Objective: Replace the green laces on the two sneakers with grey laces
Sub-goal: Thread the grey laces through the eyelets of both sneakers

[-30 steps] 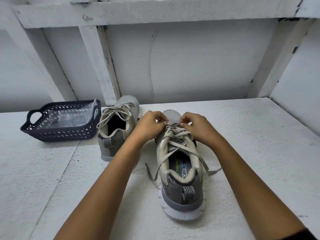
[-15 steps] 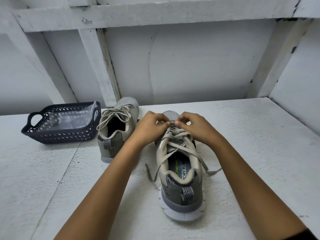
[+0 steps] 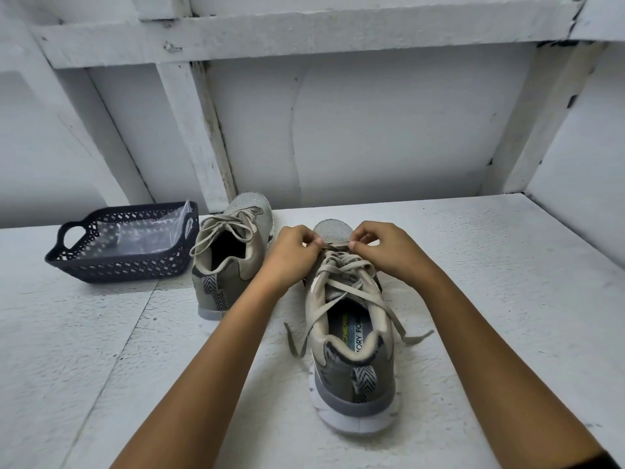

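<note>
View from my head camera, looking down at a white table (image 3: 507, 272). The near sneaker (image 3: 351, 374) stood in the middle, heel towards me, toe pointing away. My left hand (image 3: 293, 247) and right hand (image 3: 389, 247) were both at its toe end, thumb and fingertips of each pinched on the lowest crossing of the lace (image 3: 333, 245), one hand at either eyelet. The lace ran through all the eyelets I could see, untied, with its loose ends (image 3: 294, 343) trailing onto the table on both sides of the shoe.

The far sneaker (image 3: 233, 265) stood just to the left, fully laced and loosely bowed. Beyond it sat a dark basket (image 3: 118, 269) holding a clear plastic bag (image 3: 142, 231); I could not make out what was inside.

Both laces looked a pale, drab shade, and I could not tell from colour whether they were the old green ones or the new grey ones. My judgement: if green, removal had barely begun on the near shoe and both remained to do; if grey, only final tightening and tying was left.
</note>
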Action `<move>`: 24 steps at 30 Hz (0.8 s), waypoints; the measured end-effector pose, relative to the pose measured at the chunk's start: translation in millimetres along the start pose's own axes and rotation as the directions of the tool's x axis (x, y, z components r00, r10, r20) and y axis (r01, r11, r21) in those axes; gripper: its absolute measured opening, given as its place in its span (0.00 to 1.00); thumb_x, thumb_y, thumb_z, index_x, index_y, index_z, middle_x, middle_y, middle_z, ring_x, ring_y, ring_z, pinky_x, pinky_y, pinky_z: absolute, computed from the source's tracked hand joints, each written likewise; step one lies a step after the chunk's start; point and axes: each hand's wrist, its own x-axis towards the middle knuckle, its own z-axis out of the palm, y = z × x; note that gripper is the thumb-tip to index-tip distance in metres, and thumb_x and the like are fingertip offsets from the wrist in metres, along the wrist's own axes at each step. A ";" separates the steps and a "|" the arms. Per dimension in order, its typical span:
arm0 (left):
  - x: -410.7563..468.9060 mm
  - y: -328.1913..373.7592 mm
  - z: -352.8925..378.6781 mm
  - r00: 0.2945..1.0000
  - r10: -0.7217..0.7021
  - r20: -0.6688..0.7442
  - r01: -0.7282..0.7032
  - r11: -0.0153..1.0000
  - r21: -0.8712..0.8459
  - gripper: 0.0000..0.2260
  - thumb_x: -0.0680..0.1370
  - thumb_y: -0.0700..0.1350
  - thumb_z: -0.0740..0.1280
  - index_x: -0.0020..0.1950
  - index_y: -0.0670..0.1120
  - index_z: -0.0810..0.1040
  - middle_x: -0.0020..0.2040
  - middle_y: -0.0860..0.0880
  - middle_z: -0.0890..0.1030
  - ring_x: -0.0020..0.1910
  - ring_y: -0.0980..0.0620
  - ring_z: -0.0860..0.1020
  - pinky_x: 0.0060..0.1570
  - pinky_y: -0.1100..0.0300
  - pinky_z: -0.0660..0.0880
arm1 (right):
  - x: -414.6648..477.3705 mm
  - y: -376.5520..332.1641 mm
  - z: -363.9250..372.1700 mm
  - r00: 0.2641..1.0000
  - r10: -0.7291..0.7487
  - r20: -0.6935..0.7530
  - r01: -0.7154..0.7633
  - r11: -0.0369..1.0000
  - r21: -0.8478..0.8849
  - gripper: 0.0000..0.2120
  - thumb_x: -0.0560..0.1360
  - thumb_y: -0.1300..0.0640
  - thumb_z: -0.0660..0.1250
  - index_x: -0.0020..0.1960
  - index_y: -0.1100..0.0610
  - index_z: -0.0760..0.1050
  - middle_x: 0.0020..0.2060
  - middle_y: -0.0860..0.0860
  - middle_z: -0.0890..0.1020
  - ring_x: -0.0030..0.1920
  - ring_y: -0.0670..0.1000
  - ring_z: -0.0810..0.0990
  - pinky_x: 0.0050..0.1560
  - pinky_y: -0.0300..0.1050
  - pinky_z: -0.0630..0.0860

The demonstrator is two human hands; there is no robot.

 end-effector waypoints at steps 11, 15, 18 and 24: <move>-5.9 11.1 -13.8 0.983 0.107 0.149 -0.127 0.984 0.129 0.04 0.75 0.42 0.70 0.45 0.45 0.85 0.45 0.46 0.84 0.46 0.49 0.81 0.48 0.58 0.75 | 2.7 -2.7 -2.0 0.986 -0.074 0.151 0.093 0.988 -0.122 0.06 0.74 0.58 0.69 0.49 0.54 0.84 0.39 0.42 0.79 0.42 0.41 0.76 0.45 0.37 0.70; -4.0 8.9 -9.8 0.983 0.093 0.160 -0.112 0.988 0.108 0.07 0.76 0.43 0.68 0.38 0.51 0.78 0.50 0.46 0.78 0.49 0.45 0.79 0.54 0.53 0.76 | 0.0 -5.2 -2.3 0.987 -0.096 0.127 0.119 0.975 -0.189 0.02 0.74 0.58 0.68 0.44 0.54 0.80 0.40 0.42 0.72 0.48 0.48 0.74 0.54 0.44 0.73; -7.7 4.5 -4.7 0.989 0.021 0.145 -0.037 0.993 0.109 0.05 0.80 0.43 0.62 0.47 0.45 0.76 0.53 0.49 0.69 0.50 0.48 0.75 0.52 0.62 0.69 | -1.0 -1.7 -5.2 0.989 -0.085 0.117 0.106 0.976 -0.190 0.06 0.75 0.58 0.67 0.40 0.51 0.75 0.44 0.47 0.74 0.49 0.49 0.75 0.55 0.45 0.74; -14.7 -2.6 -3.0 0.997 -0.071 0.023 0.074 0.990 -0.118 0.13 0.81 0.41 0.60 0.36 0.48 0.72 0.36 0.49 0.74 0.34 0.54 0.70 0.30 0.70 0.67 | -2.3 2.1 -10.0 0.990 -0.073 0.118 0.089 0.986 -0.142 0.04 0.74 0.59 0.67 0.40 0.54 0.76 0.43 0.48 0.79 0.40 0.46 0.76 0.49 0.47 0.76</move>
